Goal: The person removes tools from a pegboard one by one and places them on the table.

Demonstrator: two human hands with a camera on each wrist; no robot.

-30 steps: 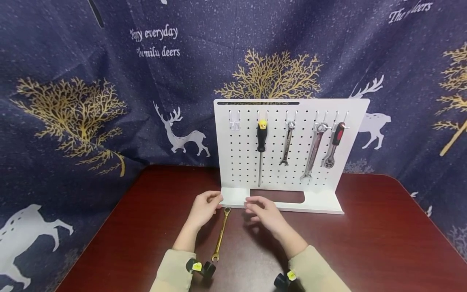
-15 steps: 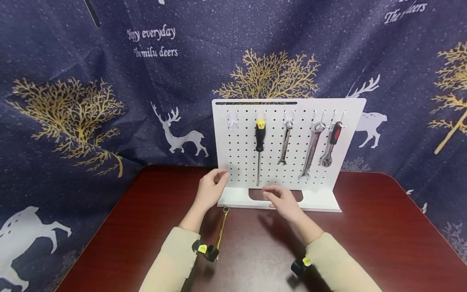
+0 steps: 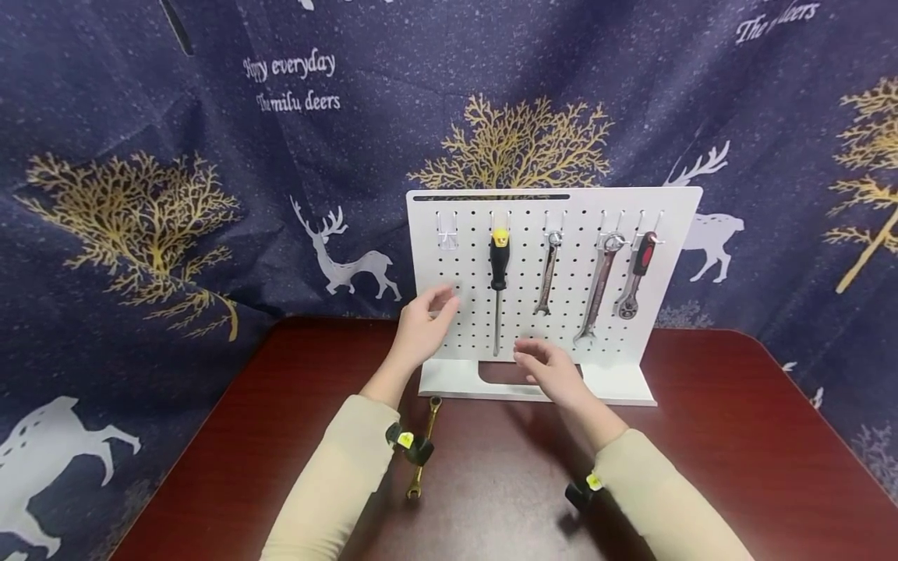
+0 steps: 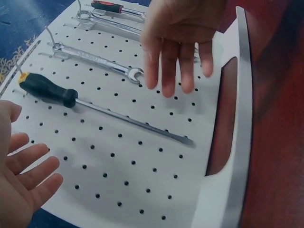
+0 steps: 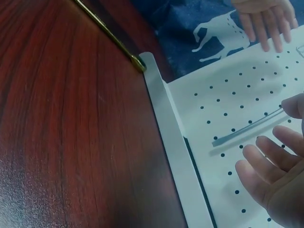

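Both hands are raised in front of a white pegboard and hold nothing. My left hand is at the board's left side, below a bare hook, with loosely bent fingers. Lower and further right, my right hand hovers before the board's base, fingers relaxed. Between the hands hangs a screwdriver with a black and yellow handle; its shaft points down, as the left wrist view also shows. A gold combination wrench lies on the table, partly hidden by the left wrist's camera.
To the screwdriver's right hang a small combination wrench, a larger combination wrench and a ratchet with a red and black handle. The board's foot stands on a dark red table. A blue patterned cloth hangs behind.
My left hand has risen from beside the gold wrench's upper end to the pegboard's left side. My right hand has moved up and to the right. The tools stay where they were.
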